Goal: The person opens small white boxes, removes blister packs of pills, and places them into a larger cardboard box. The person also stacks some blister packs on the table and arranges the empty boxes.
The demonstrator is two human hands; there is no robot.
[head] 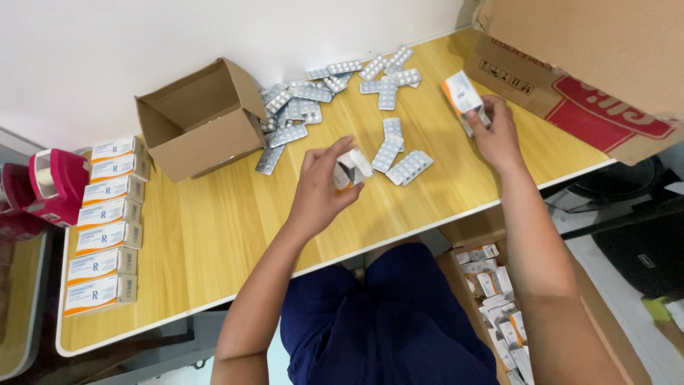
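Head view, looking down at a wooden worktop [214, 235]. Left hand [320, 189] raised just over the worktop centre, fingers curled round a small white carton [353, 169] with an open end flap, dark inside showing. Right hand [496, 135] further out near the worktop's right end, gripping a second small carton [462, 93], white with an orange edge, tilted, one end up. Cannot tell if anything else is in that hand.

Just beyond the left hand: loose silver blister strips [408, 167], a couple just beside the open carton, more scattered toward the wall [107, 57] in a spread pile [313, 93]. Open brown cardboard box [199, 121] lies on its side at the back left, opening facing up-left, some strips touching its right flap. Row of closed white-and-orange cartons [103, 235] lined up along the worktop's left edge, side by side. Pink tape dispenser [53, 185] off the left edge on a lower surface.

Big brown shipping box [570, 78] with red print at the far right corner, near the right hand. Below the worktop on the right, another box [499, 299] full of small cartons, beside the person's dark blue shorts [385, 314].
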